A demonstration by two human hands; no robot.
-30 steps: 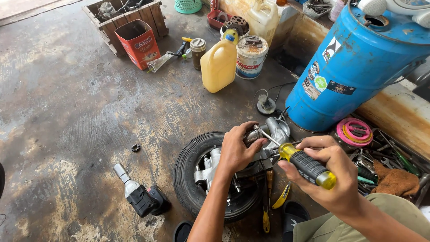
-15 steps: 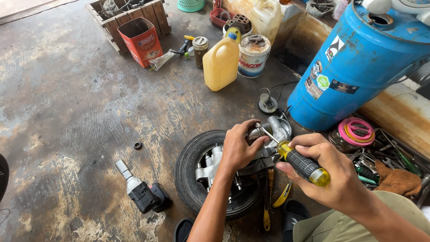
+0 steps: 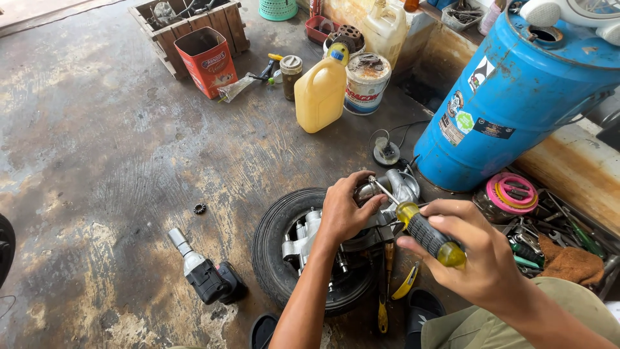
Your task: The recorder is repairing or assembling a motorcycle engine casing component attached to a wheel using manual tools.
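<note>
My left hand (image 3: 345,210) grips a silver metal engine part (image 3: 399,186) that rests on a small black tyre (image 3: 274,249) lying flat on the floor. My right hand (image 3: 468,252) holds a screwdriver (image 3: 420,229) with a yellow and black handle. Its thin shaft points up and left, and the tip touches the metal part by my left thumb. A grey metal casing (image 3: 303,238) sits inside the tyre, under my left forearm.
A cordless impact wrench (image 3: 203,271) lies left of the tyre, a small sprocket (image 3: 199,208) beyond it. A blue barrel (image 3: 516,97) stands at the right with a tool tray (image 3: 555,236) beside it. A yellow jug (image 3: 321,90), paint can (image 3: 366,83) and red tin (image 3: 208,61) stand farther off.
The screwdriver has tilted slightly, its handle dropping lower right while the tip stays on the part. My left hand keeps its grip.
</note>
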